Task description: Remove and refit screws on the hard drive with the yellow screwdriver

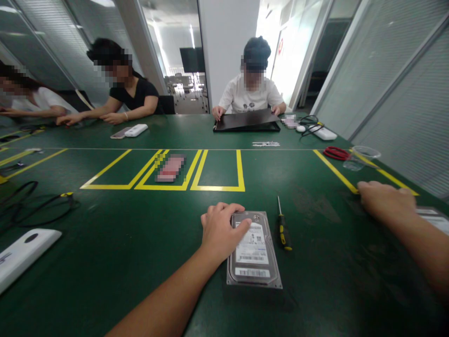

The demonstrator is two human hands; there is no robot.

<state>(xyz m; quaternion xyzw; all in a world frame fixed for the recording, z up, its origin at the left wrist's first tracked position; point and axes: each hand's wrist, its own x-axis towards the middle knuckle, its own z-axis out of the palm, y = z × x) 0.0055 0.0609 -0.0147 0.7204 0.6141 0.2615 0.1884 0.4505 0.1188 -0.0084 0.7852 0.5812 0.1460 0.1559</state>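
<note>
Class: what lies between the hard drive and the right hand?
Head view: a screwdriver beside the hard drive; then bare table up to the right hand.

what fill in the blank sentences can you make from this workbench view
1. The left hand rests on the hard drive, whose label faces ____.
2. The screwdriver lies on the table to the ____ of the hard drive.
3. The right hand lies palm down beside a strip of ____ tape.
Missing words: up; right; yellow.

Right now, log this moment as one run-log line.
left hand: on hard drive | right hand: on table, empty | screwdriver: right of drive, untouched
</note>
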